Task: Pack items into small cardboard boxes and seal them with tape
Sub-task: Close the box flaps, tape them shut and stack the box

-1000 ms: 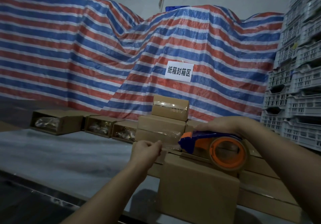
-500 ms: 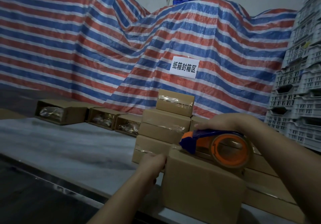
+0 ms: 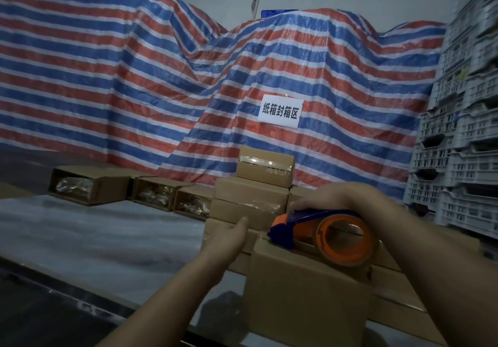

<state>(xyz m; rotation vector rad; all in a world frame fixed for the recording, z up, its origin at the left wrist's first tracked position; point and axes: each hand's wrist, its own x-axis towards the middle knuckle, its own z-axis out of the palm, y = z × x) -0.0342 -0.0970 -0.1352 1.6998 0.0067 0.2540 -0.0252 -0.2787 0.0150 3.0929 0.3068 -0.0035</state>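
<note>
A closed cardboard box (image 3: 307, 293) stands at the table's near edge. On its top rests an orange and blue tape dispenser (image 3: 331, 235), which my right hand (image 3: 331, 196) grips from above. My left hand (image 3: 231, 235) lies against the box's left end with its fingers fairly straight, just left of the dispenser's blue nose. Behind them stands a stack of taped boxes (image 3: 258, 185).
Three open boxes (image 3: 91, 185) with wrapped items lie on their sides at the back left of the grey table (image 3: 94, 228). A striped tarpaulin (image 3: 161, 77) bearing a white sign (image 3: 280, 111) covers the background. White plastic crates (image 3: 463, 131) are stacked at the right.
My left hand pulled the tape end down from mid-air onto the box's left end and now presses there. The dispenser has dropped onto the box top.
</note>
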